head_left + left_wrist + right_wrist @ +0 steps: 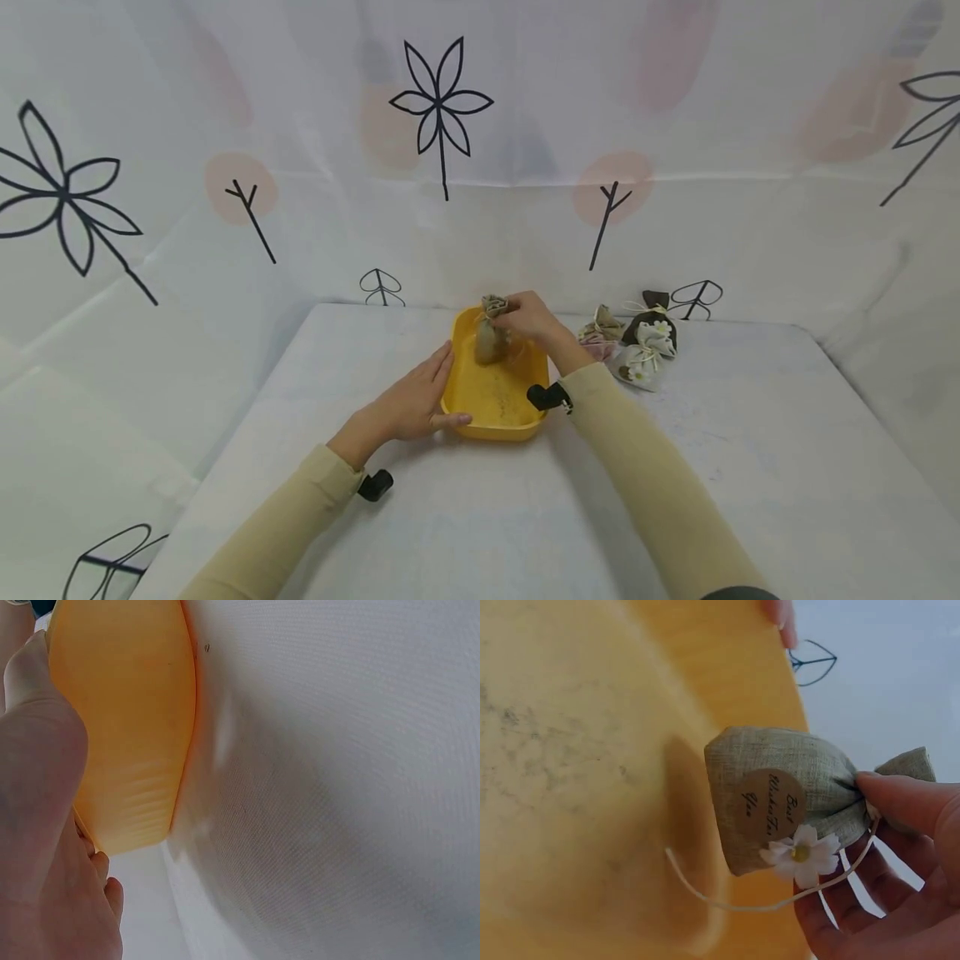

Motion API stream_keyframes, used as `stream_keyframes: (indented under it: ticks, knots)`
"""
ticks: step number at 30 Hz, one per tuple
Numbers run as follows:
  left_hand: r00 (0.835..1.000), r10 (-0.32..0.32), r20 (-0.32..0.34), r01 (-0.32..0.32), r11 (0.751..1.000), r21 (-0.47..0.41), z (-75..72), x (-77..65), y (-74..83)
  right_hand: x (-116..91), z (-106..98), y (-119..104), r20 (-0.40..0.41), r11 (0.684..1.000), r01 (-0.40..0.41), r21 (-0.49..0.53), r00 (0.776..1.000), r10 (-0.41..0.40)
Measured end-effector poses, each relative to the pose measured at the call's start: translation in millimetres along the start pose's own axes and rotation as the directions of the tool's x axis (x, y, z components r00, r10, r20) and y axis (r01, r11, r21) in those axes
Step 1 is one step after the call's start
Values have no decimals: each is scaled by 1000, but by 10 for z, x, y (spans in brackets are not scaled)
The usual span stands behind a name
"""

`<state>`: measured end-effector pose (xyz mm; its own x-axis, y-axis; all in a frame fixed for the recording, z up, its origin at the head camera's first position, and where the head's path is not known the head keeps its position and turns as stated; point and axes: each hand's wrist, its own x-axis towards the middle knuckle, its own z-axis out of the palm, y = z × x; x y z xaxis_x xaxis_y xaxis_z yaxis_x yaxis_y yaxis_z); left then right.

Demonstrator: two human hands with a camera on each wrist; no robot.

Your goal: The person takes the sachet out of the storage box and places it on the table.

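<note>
In the head view my right hand pinches a small greenish-brown cloth sachet by its tied neck. The sachet hangs over the far part of a yellow plastic basin. The right wrist view shows a round "Best Wishes For You" label, a white flower and a loose pale cord on it. My left hand lies along the basin's left side with straight fingers, its thumb at the near rim. From the left wrist view, the palm is beside the basin's outer wall.
Right of the basin several sachets lie grouped: a tan one, a pink one, a dark brown one and a white flowered one. They rest on a white-covered table. A patterned cloth backdrop stands behind.
</note>
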<state>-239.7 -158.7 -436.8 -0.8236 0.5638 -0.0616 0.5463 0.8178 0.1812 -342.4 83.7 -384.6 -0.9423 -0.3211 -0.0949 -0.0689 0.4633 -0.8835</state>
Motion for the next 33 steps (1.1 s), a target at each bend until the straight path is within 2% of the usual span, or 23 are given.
stream_keyframes:
  ticks: [7,17,25,33]
  knots:
    - [1000,-22,3,22,1000,-17,-5,-8,-3,-48,-81,-191,-19,997,52,-49,998,-53]
    - [1000,3,-1,-3,1000,-17,-33,-21,-2,-242,-161,-351,-27,995,76,-60,997,-78]
    - [1000,2,-4,-2,1000,-22,-31,-9,2,-418,-238,-358,-27,994,100,-45,995,-101]
    - [1000,24,-12,-24,999,-24,-46,-24,24,-587,-337,-286,-7,997,82,-10,997,-82]
